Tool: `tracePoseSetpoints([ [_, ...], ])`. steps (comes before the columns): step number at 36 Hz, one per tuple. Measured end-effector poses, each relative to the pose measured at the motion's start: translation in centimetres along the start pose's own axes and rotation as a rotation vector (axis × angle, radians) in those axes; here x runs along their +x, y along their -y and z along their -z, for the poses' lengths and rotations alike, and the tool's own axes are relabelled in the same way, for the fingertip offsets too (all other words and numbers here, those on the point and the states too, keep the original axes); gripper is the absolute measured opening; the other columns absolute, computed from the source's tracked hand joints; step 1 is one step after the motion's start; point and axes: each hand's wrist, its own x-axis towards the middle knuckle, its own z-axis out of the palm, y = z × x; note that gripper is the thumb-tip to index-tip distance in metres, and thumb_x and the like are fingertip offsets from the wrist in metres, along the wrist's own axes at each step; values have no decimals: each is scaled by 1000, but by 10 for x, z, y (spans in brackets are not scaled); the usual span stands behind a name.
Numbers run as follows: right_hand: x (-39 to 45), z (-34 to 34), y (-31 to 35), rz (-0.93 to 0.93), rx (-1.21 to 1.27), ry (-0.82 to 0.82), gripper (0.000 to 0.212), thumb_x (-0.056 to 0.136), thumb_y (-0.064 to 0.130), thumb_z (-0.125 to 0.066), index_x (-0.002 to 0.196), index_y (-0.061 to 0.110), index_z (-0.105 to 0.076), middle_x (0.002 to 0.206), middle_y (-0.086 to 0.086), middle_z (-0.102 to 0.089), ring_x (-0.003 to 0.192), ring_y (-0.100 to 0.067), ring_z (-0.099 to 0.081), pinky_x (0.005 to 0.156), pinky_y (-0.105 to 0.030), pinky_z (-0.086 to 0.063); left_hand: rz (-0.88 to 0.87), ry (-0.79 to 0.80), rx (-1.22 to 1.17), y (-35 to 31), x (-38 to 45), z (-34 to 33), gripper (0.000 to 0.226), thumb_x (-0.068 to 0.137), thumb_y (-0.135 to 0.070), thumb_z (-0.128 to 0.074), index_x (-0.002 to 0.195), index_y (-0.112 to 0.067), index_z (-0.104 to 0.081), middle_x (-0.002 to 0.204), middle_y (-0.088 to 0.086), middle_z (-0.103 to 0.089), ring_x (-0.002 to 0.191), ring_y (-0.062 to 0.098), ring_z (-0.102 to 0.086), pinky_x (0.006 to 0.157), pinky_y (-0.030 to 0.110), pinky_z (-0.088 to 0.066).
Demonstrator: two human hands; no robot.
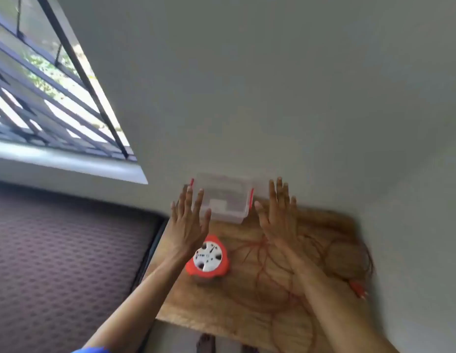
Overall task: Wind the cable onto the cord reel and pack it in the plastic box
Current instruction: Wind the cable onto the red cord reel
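A plain grey wall fills most of my view, with a barred window point(51, 98) off to the left and a small wooden table point(221, 301) pushed against the wall below. Both of my hands are raised over it, palms down, fingers straight and spread, holding nothing. The left hand point(190, 222) hovers just beyond the cord reel point(207, 257), an orange-rimmed disc with a white socket face lying flat near the table's left edge; my wrist passes right beside it. The right hand point(277, 217) is over the loose red cable point(262, 266), which sprawls in wide loops across the right half of the table and runs down to its plug point(358, 289) at the right edge. The clear plastic box point(225, 200) with red clips sits at the wall, between my two hands and a little farther out.

I judge nothing is wound yet. The reel lies on the left hand's side, so that hand should take it, while the right gathers cable, which fans out rightward from the reel.
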Motion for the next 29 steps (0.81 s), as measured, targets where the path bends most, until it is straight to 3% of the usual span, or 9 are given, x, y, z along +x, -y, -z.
tracePoseSetpoints([
  [4, -31, -31, 8, -1, -71, 165, 78, 109, 48, -48, 170, 17, -12, 178, -9, -1, 165, -26, -1, 131, -56, -6, 220, 123, -8, 20, -33, -14, 73, 118, -47, -39, 178, -26, -4, 186, 4, 8, 171, 25, 14, 137, 51, 8],
  [8, -54, -56, 17, 15, -64, 309, 74, 105, 46, -58, 165, 11, -33, 173, -15, -23, 162, -31, -21, 129, -49, -20, 329, 214, -13, 42, -60, -27, 80, 115, -48, -48, 178, -24, -5, 186, 9, 4, 172, 32, 9, 137, 51, 2],
  [10, -63, -65, 23, 27, -87, 358, 68, 101, 50, -62, 156, 13, -48, 163, -12, -42, 153, -31, -37, 123, -46, -30, 406, 242, -79, 51, -70, -32, 81, 113, -51, -53, 178, -18, -15, 185, 15, -7, 171, 37, -6, 137, 52, -9],
  [12, -71, -74, 28, 49, -136, 405, 66, 96, 58, -63, 150, 19, -56, 154, -5, -50, 146, -26, -43, 118, -43, -35, 506, 272, -151, 53, -76, -36, 80, 111, -51, -59, 172, -8, -31, 176, 25, -32, 162, 41, -31, 130, 52, -28],
  [16, -82, -89, 36, 25, -265, 517, 77, 92, 72, -58, 154, 28, -47, 155, 3, -45, 146, -20, -38, 111, -42, -35, 739, 394, -444, 55, -78, -47, 60, 103, -40, -76, 141, 5, -64, 137, 27, -68, 132, 41, -64, 111, 52, -53],
  [20, -87, -98, 43, -26, -282, 566, 88, 90, 76, -59, 159, 25, -39, 155, 0, -43, 145, -24, -36, 116, -48, -32, 921, 365, -756, 48, -81, -50, 68, 94, -18, -88, 148, 6, -55, 138, 22, -69, 124, 36, -72, 104, 48, -62],
  [24, -80, -99, 42, -42, -268, 616, 91, 89, 75, -62, 159, 23, -38, 158, -4, -40, 148, -26, -32, 119, -50, -32, 1036, 308, -884, 49, -76, -52, 73, 93, -19, -90, 150, 3, -49, 138, 20, -66, 130, 38, -68, 102, 44, -60],
  [26, -74, -97, 41, -19, -282, 633, 94, 88, 76, -63, 161, 23, -35, 163, -6, -35, 152, -27, -29, 120, -50, -32, 1019, 348, -948, 52, -72, -54, 63, 95, -22, -89, 143, 5, -58, 135, 22, -73, 123, 39, -73, 102, 47, -62],
  [29, -65, -97, 40, -16, -290, 626, 94, 88, 73, -64, 163, 25, -33, 165, -6, -33, 152, -27, -28, 116, -47, -31, 927, 370, -1046, 49, -69, -49, 52, 97, -22, -86, 136, 2, -62, 126, 24, -78, 111, 37, -79, 83, 37, -66],
])
